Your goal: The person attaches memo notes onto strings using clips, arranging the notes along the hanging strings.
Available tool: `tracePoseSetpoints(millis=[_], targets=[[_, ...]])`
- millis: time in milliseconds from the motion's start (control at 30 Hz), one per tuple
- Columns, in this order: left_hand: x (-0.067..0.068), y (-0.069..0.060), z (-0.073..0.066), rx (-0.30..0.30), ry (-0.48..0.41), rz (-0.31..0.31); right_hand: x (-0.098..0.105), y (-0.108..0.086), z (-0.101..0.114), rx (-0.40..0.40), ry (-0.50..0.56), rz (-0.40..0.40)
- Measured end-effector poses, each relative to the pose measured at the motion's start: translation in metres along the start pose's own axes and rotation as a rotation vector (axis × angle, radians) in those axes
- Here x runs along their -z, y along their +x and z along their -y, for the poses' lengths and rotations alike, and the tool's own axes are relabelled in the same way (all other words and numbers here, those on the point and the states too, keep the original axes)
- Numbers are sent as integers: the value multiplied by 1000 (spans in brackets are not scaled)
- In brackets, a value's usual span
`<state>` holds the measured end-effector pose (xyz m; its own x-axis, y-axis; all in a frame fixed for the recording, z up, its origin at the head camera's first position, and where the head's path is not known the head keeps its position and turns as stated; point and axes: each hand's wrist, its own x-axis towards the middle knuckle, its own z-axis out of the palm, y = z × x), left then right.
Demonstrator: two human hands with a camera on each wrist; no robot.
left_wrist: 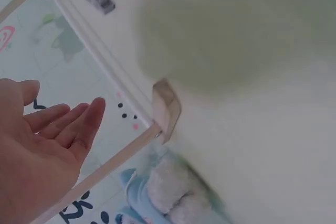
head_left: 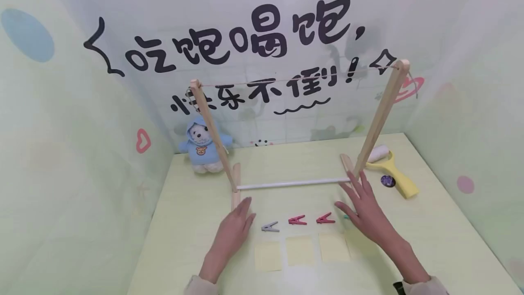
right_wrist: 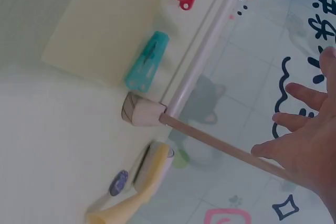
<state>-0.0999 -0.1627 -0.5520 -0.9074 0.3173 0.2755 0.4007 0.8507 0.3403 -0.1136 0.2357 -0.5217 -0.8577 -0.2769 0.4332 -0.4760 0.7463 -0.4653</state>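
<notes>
A wooden stand (head_left: 381, 115) has two upright posts, a white rod (head_left: 294, 183) joining them low down and a thin string (head_left: 299, 78) stretched between their tops. My left hand (head_left: 232, 229) hovers near the left foot of the stand, fingers loosely extended and holding nothing. At the right post's base is my right hand (head_left: 370, 217), fingers spread; whether it touches the wood I cannot tell. Between the hands lie a grey clothespin (head_left: 270, 226), two red clothespins (head_left: 297, 220) and a teal clothespin (right_wrist: 147, 61), partly hidden by the right hand in the head view.
Several pale yellow paper squares (head_left: 300, 250) lie in a row before the clothespins. A plush toy in a blue hoodie (head_left: 203, 149) sits behind the left post. A yellow-handled lint roller (head_left: 395, 172) and a purple oval object (head_left: 388, 181) lie at the right. Printed fabric walls (head_left: 73, 172) surround the table.
</notes>
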Motion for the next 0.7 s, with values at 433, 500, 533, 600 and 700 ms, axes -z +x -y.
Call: tracePoseSetpoints(millis=[433, 500, 533, 600, 700], targets=[[-41, -64, -17, 458, -318, 225, -59, -2, 16, 132, 99, -23], [-42, -67, -18, 501, -392, 219, -79, -2, 11, 188, 154, -41], [-43, -67, -20, 512, -415, 210, -92, -2, 7, 217, 186, -42], [-44, -66, -22, 527, -437, 188, -109, 1, 8, 248, 221, -24], [-42, -60, -25, 554, -436, 171, -129, 6, 18, 285, 245, 47]])
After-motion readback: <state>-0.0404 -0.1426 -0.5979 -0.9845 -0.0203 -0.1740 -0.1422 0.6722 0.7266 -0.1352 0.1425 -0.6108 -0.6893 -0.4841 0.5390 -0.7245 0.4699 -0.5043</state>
